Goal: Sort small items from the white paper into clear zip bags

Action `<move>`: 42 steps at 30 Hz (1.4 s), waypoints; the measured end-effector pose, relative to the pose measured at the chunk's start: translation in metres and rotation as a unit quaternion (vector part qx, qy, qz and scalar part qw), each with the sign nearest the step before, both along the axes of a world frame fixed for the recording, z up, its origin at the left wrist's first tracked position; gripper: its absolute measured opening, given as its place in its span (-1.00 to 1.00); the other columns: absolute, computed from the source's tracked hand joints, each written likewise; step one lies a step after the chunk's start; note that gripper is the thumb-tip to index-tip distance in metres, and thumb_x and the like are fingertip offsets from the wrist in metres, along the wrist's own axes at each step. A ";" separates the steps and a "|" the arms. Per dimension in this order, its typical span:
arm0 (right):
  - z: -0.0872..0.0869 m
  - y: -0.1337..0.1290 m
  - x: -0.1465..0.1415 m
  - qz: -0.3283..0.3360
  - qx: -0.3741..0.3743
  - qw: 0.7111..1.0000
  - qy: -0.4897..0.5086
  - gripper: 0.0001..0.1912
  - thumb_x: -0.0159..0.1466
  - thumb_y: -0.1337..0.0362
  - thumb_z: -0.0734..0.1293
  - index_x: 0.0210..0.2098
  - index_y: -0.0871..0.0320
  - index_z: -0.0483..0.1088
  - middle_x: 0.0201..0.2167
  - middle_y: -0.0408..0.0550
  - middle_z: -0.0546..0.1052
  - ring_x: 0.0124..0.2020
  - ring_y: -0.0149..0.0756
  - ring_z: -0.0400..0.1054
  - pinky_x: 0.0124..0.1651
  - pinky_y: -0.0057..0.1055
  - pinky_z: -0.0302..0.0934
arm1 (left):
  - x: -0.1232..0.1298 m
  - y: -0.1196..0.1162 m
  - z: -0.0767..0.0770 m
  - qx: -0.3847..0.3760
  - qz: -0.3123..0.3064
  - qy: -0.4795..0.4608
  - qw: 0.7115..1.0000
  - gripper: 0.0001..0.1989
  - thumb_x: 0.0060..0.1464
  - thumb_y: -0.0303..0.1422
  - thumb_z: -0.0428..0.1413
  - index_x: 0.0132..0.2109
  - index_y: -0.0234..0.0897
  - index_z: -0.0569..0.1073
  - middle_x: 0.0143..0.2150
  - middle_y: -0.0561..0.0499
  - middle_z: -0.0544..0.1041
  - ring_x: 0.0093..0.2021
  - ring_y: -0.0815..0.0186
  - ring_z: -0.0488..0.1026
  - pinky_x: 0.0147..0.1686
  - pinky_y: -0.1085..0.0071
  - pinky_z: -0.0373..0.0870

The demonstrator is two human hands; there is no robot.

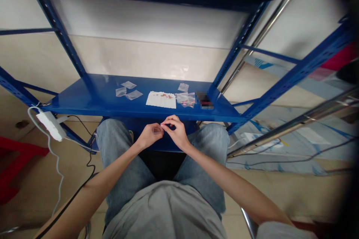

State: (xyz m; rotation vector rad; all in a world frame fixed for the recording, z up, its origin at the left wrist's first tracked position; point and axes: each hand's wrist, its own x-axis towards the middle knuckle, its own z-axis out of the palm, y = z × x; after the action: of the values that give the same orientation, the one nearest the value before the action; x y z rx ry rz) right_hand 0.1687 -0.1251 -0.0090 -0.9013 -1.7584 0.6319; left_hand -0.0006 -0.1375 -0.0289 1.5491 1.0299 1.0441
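Observation:
Above my lap, just in front of the shelf edge, my left hand (150, 135) is closed round a small, round, see-through container (156, 130). My right hand (176, 131) meets it from the right, thumb and forefinger pinched at the container's side. Whatever lies between those fingertips is too small to make out. On the blue shelf (106, 106) beyond my hands lies a white sheet with a ragged edge (161, 101), with small reddish and orange pieces along its top. A clear bag of colourful bits (186, 99) lies against its right side.
Several clear plastic bags (134, 95) lie at the shelf's left, and another small bag (183, 87) at the back right. A dark, pixelated object (205, 100) sits near the right end. A white power strip (51, 125) hangs at the left post with trailing cables.

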 end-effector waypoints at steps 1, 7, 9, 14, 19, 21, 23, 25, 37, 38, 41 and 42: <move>0.000 -0.001 0.000 0.006 0.002 1.000 -0.002 -0.90 0.28 0.18 0.42 -0.30 0.04 0.58 -0.24 -0.05 0.50 -0.11 -0.19 0.38 -0.13 -0.27 0.25 | 0.000 0.000 -0.001 -0.002 -0.002 -0.004 1.000 -0.89 -0.05 -0.39 0.21 -0.36 -0.32 0.44 -0.44 0.03 0.52 -0.42 0.37 0.43 -0.32 0.43 0.36; 0.002 -0.012 -0.003 0.036 0.004 0.999 -0.020 -0.84 0.33 0.14 0.37 -0.27 0.01 0.59 -0.21 -0.05 0.52 -0.08 -0.17 0.38 0.05 -0.18 0.25 | -0.001 -0.005 0.002 -0.027 -0.010 -0.036 0.999 -0.89 -0.03 -0.38 0.20 -0.33 -0.32 0.45 -0.46 0.01 0.53 -0.44 0.35 0.47 -0.34 0.43 0.41; 0.005 -0.011 0.000 0.016 0.022 0.999 -0.031 -0.78 0.39 0.15 0.29 -0.23 0.00 0.59 -0.19 -0.04 0.52 -0.06 -0.17 0.37 0.07 -0.18 0.24 | -0.002 -0.007 0.007 -0.056 -0.024 -0.052 0.997 -0.83 -0.02 -0.35 0.22 -0.26 -0.33 0.46 -0.42 -0.01 0.55 -0.44 0.34 0.50 -0.38 0.44 0.41; 0.018 0.040 0.021 -0.104 0.084 0.990 -0.038 -0.72 0.43 0.17 0.21 -0.18 0.03 0.57 -0.20 -0.02 0.51 -0.05 -0.14 0.37 0.08 -0.20 0.23 | -0.001 -0.011 0.019 -0.123 -0.061 -0.098 0.986 -0.69 0.01 -0.21 0.24 -0.18 -0.33 0.44 -0.40 -0.03 0.54 -0.45 0.32 0.53 -0.44 0.45 0.40; 0.033 0.137 0.039 -0.222 0.108 0.967 -0.068 -0.75 0.37 0.23 0.23 -0.22 0.11 0.56 -0.19 0.04 0.52 -0.05 -0.09 0.35 0.10 -0.18 0.20 | -0.002 -0.012 0.022 -0.153 -0.041 -0.148 0.976 -0.59 -0.03 -0.08 0.30 -0.21 -0.28 0.41 -0.43 0.00 0.53 -0.46 0.29 0.52 -0.49 0.43 0.42; 0.032 0.167 0.038 -0.253 0.093 0.959 -0.091 -0.78 0.33 0.28 0.26 -0.27 0.13 0.56 -0.21 0.05 0.52 -0.06 -0.08 0.35 0.11 -0.17 0.19 | -0.004 -0.011 0.023 -0.154 -0.030 -0.148 0.977 -0.58 -0.05 -0.05 0.32 -0.26 -0.28 0.40 -0.45 -0.01 0.54 -0.47 0.30 0.49 -0.49 0.41 0.44; 0.025 0.186 0.033 -0.263 0.072 0.954 -0.126 -0.82 0.28 0.33 0.29 -0.32 0.14 0.56 -0.22 0.06 0.52 -0.06 -0.08 0.33 0.11 -0.18 0.19 | -0.007 -0.010 0.022 -0.156 -0.017 -0.143 0.977 -0.57 -0.07 -0.05 0.34 -0.29 -0.28 0.40 -0.44 -0.03 0.56 -0.47 0.32 0.47 -0.47 0.39 0.47; 0.015 0.196 0.028 -0.265 0.059 0.949 -0.161 -0.86 0.25 0.35 0.34 -0.36 0.14 0.56 -0.23 0.06 0.51 -0.06 -0.08 0.32 0.11 -0.17 0.19 | -0.009 -0.007 0.021 -0.154 -0.001 -0.133 0.979 -0.57 -0.09 -0.06 0.36 -0.29 -0.29 0.43 -0.40 -0.07 0.58 -0.45 0.32 0.47 -0.46 0.39 0.49; -0.004 0.203 0.024 -0.276 0.063 0.928 -0.242 -0.88 0.21 0.27 0.43 -0.45 0.11 0.53 -0.19 0.03 0.48 -0.02 -0.03 0.25 0.05 -0.13 0.15 | -0.015 0.007 0.020 -0.178 0.035 -0.185 0.966 -0.48 -0.08 -0.16 0.37 0.00 -0.33 0.53 -0.21 -0.18 0.65 -0.29 0.18 0.58 -0.43 0.30 0.56; -0.003 0.203 0.024 -0.272 0.060 0.929 -0.244 -0.88 0.21 0.27 0.43 -0.46 0.11 0.53 -0.19 0.04 0.48 -0.02 -0.02 0.24 0.05 -0.12 0.14 | -0.014 0.008 0.020 -0.179 0.045 -0.196 0.963 -0.47 -0.08 -0.18 0.37 0.01 -0.34 0.52 -0.18 -0.21 0.65 -0.23 0.14 0.60 -0.40 0.30 0.57; -0.002 0.201 0.022 -0.259 0.056 0.930 -0.254 -0.88 0.21 0.27 0.44 -0.46 0.12 0.53 -0.19 0.06 0.48 -0.01 -0.01 0.23 0.06 -0.11 0.13 | -0.014 0.008 0.020 -0.170 0.061 -0.224 0.958 -0.52 -0.08 -0.21 0.38 -0.06 -0.33 0.47 -0.12 -0.26 0.65 -0.10 0.06 0.61 -0.34 0.30 0.56; -0.002 0.201 0.022 -0.255 0.058 0.931 -0.256 -0.87 0.20 0.26 0.44 -0.47 0.12 0.53 -0.18 0.07 0.49 -0.01 0.00 0.23 0.07 -0.10 0.13 | -0.014 0.008 0.020 -0.166 0.059 -0.230 0.957 -0.54 -0.08 -0.21 0.38 -0.09 -0.33 0.45 -0.13 -0.26 0.65 -0.10 0.07 0.61 -0.32 0.31 0.55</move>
State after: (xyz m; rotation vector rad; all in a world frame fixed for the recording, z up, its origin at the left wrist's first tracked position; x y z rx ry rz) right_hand 0.1907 0.0757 -0.0113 -1.4638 -1.8667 -0.0593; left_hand -0.0145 -0.1292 -0.0089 0.9228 0.9175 1.1738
